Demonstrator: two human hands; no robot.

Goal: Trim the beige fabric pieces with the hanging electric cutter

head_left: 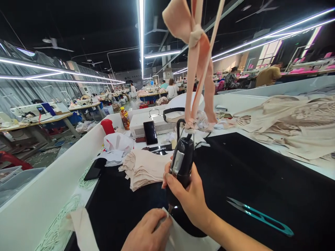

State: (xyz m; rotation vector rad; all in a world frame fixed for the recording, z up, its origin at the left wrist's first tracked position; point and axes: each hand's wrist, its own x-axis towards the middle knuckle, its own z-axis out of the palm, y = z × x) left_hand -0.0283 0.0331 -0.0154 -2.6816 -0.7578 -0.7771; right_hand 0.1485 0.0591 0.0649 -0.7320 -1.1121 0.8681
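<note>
My right hand (188,195) is wrapped round a black handheld electric tool (180,164) with a silver switch plate. Its narrow tip points down beside my left fingertips. Peach fabric strips (197,62), knotted together, run up from the top of the tool. My left hand (150,228) pinches the edge of a pale fabric piece (190,240) right at the tip; part of that piece is hidden behind my hands. A stack of beige fabric pieces (148,167) lies behind the tool. Teal thread snips (261,216) rest on the black mat (248,170) to the right.
A white metal box (157,124) stands at the back with a phone (150,132) leaning on it. Beige fabric (295,122) is heaped at the right. Along the left lie a dark flat object (94,169), pale green cord (61,223) and a fabric strip (84,228) by the white side wall.
</note>
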